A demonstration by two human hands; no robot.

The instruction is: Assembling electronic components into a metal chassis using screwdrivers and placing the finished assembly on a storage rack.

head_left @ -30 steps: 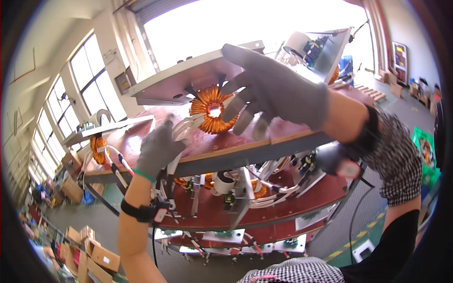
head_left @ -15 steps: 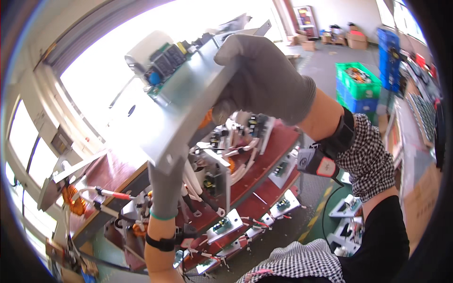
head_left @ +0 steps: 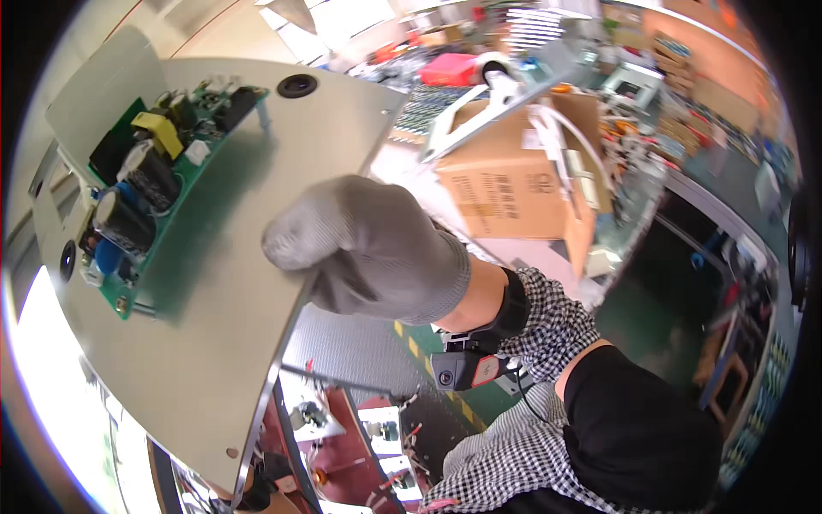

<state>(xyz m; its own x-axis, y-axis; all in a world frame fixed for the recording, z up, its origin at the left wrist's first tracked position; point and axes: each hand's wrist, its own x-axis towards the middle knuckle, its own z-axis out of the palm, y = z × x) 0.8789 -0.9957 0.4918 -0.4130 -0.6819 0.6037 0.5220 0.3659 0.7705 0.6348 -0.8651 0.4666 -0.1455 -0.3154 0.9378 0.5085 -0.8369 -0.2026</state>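
A large flat metal plate (head_left: pixel 231 300) fills the left half of the view, tilted, with its broad face toward me. A green circuit board (head_left: pixel 184 184) stands off its surface on posts, with dark capacitors, a yellow transformer and a blue round part. My right hand (head_left: pixel 372 248), in a grey glove, is closed over the plate's right edge, thumb on the near face. My left wrist (head_left: pixel 278 484), wearing a dark strap, shows below the plate's lower edge; the left hand's fingers are hidden behind the plate.
An open cardboard box (head_left: pixel 505 201) stands on a bench ahead right, with a metal bracket (head_left: pixel 505 107) and white cables on top. Dark red shelves (head_left: pixel 342 437) holding small board assemblies are low in front. A yellow-striped line (head_left: pixel 415 347) marks the floor.
My view has swung right, from the shelves to the cluttered bench. The plate has come along and now shows its broad face; my left hand has gone out of sight behind it.
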